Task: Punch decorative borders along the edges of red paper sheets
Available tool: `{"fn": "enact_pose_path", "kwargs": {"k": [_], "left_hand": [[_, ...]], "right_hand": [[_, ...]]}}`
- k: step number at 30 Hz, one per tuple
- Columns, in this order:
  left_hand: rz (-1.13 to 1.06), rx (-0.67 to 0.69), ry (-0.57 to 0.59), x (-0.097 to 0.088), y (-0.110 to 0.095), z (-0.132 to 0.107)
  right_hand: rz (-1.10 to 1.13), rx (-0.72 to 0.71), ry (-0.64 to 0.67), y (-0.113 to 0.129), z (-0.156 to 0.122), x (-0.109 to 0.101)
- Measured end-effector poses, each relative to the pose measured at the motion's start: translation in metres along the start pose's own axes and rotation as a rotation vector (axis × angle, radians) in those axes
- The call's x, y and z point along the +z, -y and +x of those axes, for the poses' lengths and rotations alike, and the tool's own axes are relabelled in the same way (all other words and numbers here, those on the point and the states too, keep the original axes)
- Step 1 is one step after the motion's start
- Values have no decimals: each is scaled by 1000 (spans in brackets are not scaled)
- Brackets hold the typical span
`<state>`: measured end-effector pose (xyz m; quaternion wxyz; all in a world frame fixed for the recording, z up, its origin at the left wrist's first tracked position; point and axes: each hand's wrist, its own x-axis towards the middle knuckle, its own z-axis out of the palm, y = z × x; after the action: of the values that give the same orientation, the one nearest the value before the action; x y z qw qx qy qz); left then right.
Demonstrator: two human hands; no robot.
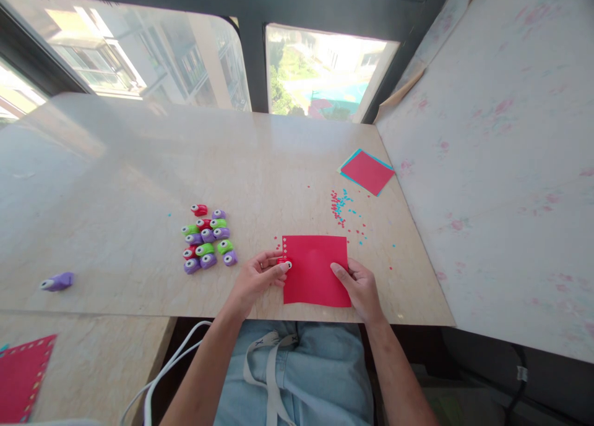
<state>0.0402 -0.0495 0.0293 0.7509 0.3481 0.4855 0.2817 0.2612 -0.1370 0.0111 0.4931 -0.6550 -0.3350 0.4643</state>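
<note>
A red square of paper [315,268] lies on the marble table [139,166] near its front edge, with small holes punched down its left edge. My left hand [260,276] is closed on a small red paper punch [284,263] set on that left edge. My right hand [359,287] rests on the paper's right side, fingers pressed on it.
A cluster of several small red, green and purple punches [207,240] sits left of the paper. A lone purple punch [58,282] lies far left. Red and blue paper bits [343,209] are scattered behind. A stack of red and blue sheets [367,171] lies far right. Another punched red sheet [23,376] is at bottom left.
</note>
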Motion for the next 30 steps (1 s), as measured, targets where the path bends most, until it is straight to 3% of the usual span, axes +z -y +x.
{"fn": "enact_pose_path", "kwargs": {"k": [30], "left_hand": [[59,-7,-50,7,-3,3]], "right_hand": [[13,-53,8,1,1,-1]]}}
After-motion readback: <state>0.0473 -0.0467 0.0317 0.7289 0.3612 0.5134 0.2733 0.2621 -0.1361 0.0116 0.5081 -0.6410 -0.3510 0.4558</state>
